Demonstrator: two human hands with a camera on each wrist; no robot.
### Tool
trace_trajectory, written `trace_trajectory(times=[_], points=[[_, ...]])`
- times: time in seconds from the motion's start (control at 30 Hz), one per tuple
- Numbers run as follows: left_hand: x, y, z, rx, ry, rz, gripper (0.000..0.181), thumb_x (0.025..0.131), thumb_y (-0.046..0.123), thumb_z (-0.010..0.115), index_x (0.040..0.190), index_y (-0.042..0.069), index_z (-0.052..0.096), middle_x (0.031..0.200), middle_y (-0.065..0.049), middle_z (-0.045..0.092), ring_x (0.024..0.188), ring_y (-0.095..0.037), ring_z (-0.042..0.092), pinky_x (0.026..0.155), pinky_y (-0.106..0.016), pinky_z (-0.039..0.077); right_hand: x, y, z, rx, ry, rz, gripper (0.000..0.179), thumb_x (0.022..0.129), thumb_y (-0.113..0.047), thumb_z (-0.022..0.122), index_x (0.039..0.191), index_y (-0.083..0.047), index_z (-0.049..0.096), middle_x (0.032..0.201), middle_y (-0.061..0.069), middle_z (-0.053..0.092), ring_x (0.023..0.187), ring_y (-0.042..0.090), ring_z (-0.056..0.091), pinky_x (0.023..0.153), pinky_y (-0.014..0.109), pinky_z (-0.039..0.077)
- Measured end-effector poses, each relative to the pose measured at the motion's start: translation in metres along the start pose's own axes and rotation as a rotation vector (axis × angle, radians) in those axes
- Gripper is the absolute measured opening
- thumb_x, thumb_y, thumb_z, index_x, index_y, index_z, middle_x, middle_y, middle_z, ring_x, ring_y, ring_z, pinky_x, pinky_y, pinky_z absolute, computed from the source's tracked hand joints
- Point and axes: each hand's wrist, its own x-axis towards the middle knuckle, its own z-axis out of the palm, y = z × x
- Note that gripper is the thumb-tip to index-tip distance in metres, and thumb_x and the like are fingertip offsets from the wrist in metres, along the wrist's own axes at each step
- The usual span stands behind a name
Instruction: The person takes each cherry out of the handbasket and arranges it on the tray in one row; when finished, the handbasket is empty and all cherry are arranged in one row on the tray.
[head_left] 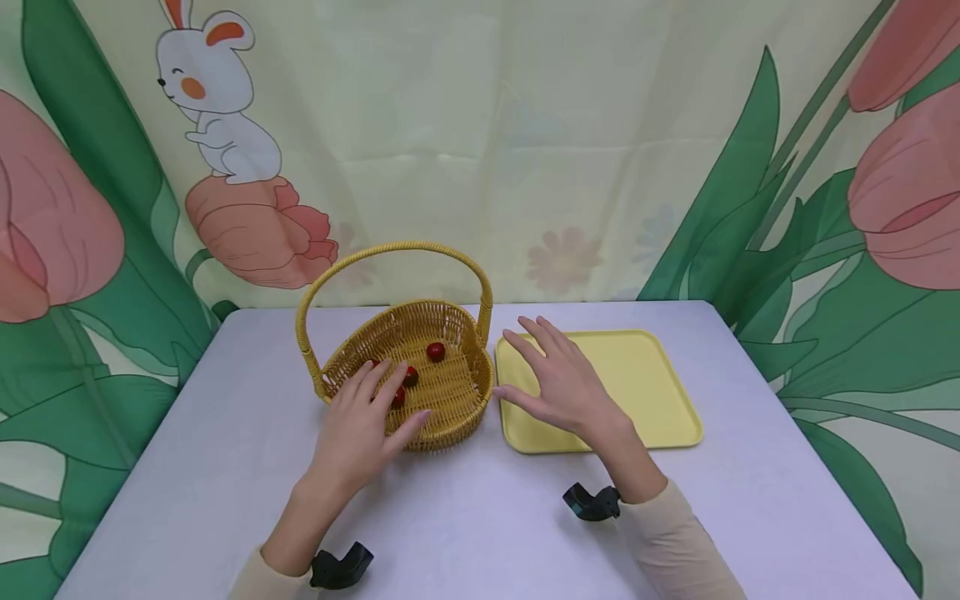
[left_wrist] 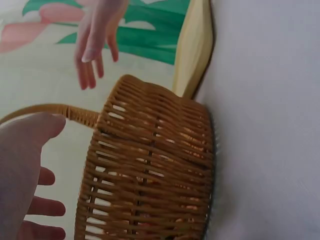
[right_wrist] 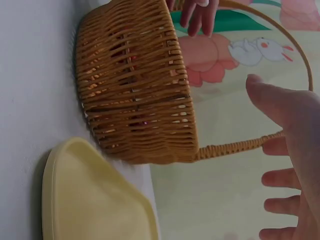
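Red fruits (head_left: 436,352) are lying in the basket (head_left: 453,390), left of the tray (head_left: 637,383). The left hand (head_left: 356,433) is hovering above, spread wide; the right hand (head_left: 561,382) (also wide, empty) is hovering over the tray's left side. Reaching seems underway; the next move is likely calling for a narrower grip.

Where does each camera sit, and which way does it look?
Head: on the person's head, looking forward and down at the basket and tray; left hand, right hand and forearms show.
Left wrist: on that wrist, facing the basket's side; left hand at left, right hand at top.
Right wrist: on that wrist, facing basket and tray; right hand at right, part of left hand at top.
Both wrist views share basket, tray and both hands.
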Motion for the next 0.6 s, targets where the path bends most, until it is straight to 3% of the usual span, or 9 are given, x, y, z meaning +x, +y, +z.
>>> trace_trajectory(times=[0.2,0.43,0.6], points=[[-0.012,-0.012,0.0,0.002,0.046,-0.019,0.071,0.09,0.052,0.068,0.145,0.01,0.053,0.145,-0.019,0.053,0.135,-0.042,0.049,0.106,-0.061,0.043,0.007,-0.005,0.004,-0.003,0.044,-0.07,0.077,0.089,-0.061,0.063,0.151,-0.018,0.045,0.156,0.01,0.041,0.147,0.032,0.035,0.116,0.052,0.036],[-0.023,-0.02,0.001,0.001,0.14,0.005,0.065,0.088,0.043,0.072,0.138,0.004,0.058,0.139,-0.022,0.057,0.127,-0.041,0.056,0.101,-0.058,0.048,0.016,-0.012,0.01,-0.011,0.129,-0.146,0.072,0.088,-0.055,0.068,0.144,-0.014,0.053,0.144,0.011,0.051,0.133,0.028,0.048,0.107,0.046,0.045],[-0.03,-0.025,0.003,-0.007,0.183,-0.026,0.06,0.088,0.037,0.074,0.133,0.0,0.061,0.134,-0.022,0.059,0.123,-0.04,0.057,0.099,-0.056,0.05,0.021,-0.016,0.014,0.003,0.15,-0.189,0.066,0.089,-0.049,0.069,0.141,-0.012,0.055,0.14,0.011,0.054,0.128,0.029,0.051,0.104,0.044,0.047]])
